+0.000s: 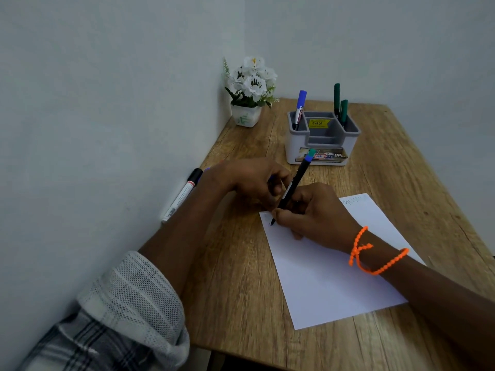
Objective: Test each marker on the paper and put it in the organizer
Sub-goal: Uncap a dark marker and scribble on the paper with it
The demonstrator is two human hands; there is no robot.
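right hand grips marker — tip down-left on paper | left hand — curled, contents unclear

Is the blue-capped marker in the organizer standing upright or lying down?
Upright, leaning slightly: the blue-capped marker stands in the organizer's left compartment, cap up.

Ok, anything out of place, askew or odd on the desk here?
Little stands out. The paper lies skewed to the desk edge, and one black-capped marker lies against the wall, outside the organizer. Nothing looks spilled or damaged.
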